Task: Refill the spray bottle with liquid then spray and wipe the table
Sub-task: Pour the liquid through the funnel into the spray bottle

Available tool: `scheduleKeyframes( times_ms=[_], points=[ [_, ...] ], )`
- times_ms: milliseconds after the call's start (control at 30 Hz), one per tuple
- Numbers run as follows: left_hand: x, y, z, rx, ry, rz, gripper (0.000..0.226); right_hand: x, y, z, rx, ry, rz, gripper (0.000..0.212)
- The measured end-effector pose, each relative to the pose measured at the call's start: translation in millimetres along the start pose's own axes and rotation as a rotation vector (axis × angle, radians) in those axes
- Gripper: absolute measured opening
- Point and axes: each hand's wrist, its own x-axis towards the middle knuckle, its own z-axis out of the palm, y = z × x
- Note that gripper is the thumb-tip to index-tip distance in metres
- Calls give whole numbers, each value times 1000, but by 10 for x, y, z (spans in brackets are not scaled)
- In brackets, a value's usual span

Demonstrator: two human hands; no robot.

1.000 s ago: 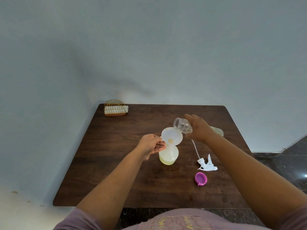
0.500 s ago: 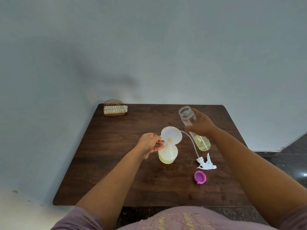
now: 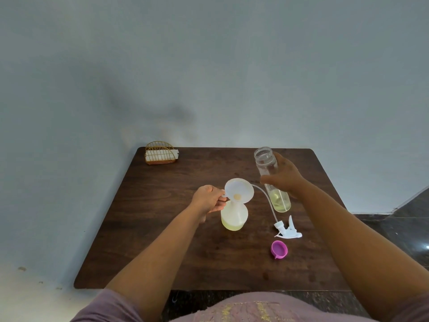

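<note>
The refill looks partly done: the spray bottle stands near the middle of the desk with pale yellow liquid low in its base and a white funnel in its neck, which the left hand steadies, fingers pinched on the funnel's rim. The right hand has its fingers wrapped round a clear supply bottle, upright just right of the funnel with a little liquid left. The trigger sprayer and a purple cap lie loose, so removing the funnel, refitting the sprayer, spraying and wiping remain.
</note>
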Motion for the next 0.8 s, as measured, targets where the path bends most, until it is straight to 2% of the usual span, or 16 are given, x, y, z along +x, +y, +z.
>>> scheduleKeyframes(
  times_ms=[167, 400, 567, 800],
  points=[
    [-16, -15, 14, 72, 76, 62, 15, -43, 74, -78, 78, 79, 30, 52],
    [-142, -34, 103, 114, 154, 80, 14, -234, 211, -58, 89, 98, 19, 50],
    [-246, -137, 163, 60, 204, 79, 37, -484, 351, 79, 111, 105, 11, 51],
    [-407, -523, 106, 108, 294, 78, 50, -812, 508, 399, 140, 37, -18, 62]
  ],
)
